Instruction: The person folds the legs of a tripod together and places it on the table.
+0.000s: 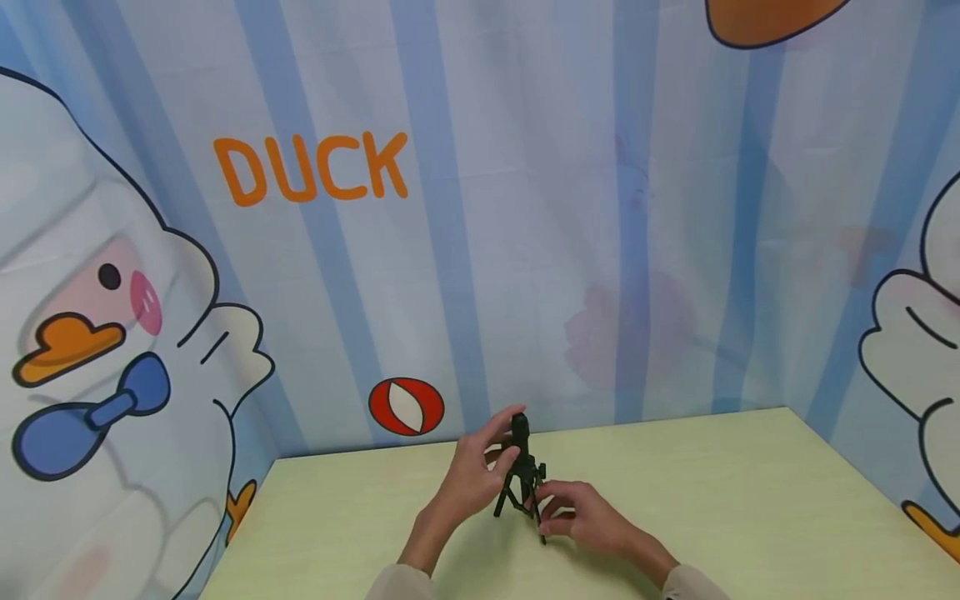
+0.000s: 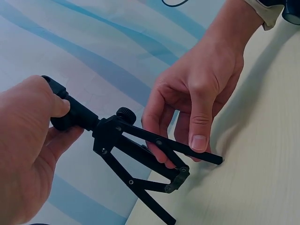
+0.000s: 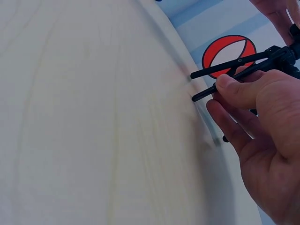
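While left fingers [image 2: 61, 141] clasp, right fingers [image 2: 153, 116] pinch tripod [image 2: 108, 133].

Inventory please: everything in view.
jointed tripod: 1, black, bottom centre
flat table: 1, pale yellow, below
striped fabric backdrop: 1, blue-white, behind
DUCK lettering: 1, orange, upper left
printed duck: 1, white, left
partial print: 1, white, right edge
printed oval: 1, red-white, left of tripod
cropped print: 1, orange, top right
faint prints: several, pink, right of centre
unidentified item: 1, dark, by right sleeve
sleeves: 2, beige, bottom
left hand, right hand: 1 each, bare, gripping tripod
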The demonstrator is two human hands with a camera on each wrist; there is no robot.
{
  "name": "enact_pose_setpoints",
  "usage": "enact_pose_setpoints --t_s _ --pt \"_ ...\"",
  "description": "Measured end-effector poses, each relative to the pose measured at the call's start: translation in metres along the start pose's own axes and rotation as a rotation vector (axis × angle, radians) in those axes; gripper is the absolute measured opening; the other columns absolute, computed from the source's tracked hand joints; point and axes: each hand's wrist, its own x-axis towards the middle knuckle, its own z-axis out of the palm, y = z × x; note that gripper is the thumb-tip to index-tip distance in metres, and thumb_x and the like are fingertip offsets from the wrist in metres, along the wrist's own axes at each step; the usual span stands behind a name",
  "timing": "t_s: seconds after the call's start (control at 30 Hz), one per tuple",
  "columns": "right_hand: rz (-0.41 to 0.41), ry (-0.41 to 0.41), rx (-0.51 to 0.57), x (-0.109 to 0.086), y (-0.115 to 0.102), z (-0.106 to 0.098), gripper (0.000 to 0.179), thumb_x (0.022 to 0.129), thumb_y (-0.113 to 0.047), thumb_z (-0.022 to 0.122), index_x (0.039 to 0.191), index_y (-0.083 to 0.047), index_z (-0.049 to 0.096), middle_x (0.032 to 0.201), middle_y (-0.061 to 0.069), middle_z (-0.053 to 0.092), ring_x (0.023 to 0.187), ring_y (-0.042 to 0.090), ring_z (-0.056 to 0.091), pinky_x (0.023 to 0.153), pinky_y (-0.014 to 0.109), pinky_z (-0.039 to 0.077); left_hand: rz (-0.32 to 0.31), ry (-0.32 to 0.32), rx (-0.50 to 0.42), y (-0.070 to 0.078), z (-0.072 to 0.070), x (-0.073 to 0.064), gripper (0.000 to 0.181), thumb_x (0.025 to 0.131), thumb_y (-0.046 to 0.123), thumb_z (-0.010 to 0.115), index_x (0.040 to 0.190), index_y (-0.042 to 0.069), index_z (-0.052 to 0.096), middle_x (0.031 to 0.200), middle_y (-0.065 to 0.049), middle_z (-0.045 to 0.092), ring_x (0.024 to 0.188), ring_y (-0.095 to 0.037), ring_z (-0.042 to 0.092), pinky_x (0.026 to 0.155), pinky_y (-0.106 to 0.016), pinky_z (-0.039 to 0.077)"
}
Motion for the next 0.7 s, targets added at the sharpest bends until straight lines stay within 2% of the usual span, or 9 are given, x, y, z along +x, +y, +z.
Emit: enact_pose_setpoints --t_s 0.43,0.7 --pt "-0.026 0.044 -0.049 0.0010 0.0018 0.0042 0.030 0.095 0.004 0.071 0.124 0.001 0.067 0.120 0.020 0.067 0.098 0.036 0.072 0.083 0.031 0.061 -0.004 0.002 0.000 -0.0021 0.0005 0.0010 0.061 0.103 -0.003 0.059 0.154 0.029 0.050 0.145 -0.006 0.059 0.123 -0.027 0.066 0.099 -0.034 0.056" --pt "-0.002 0.100 -0.100 0.0018 0.0018 0.0073 0.024 0.093 0.004 0.073 0.116 -0.003 0.071 0.110 0.013 0.070 0.094 0.023 0.071 0.079 0.028 0.062 0.010 -0.011 -0.009 -0.0031 0.0012 0.0010 0.061 0.103 -0.002 0.059 0.154 0.029 0.050 0.147 -0.006 0.058 0.125 -0.027 0.065 0.099 -0.033 0.056"
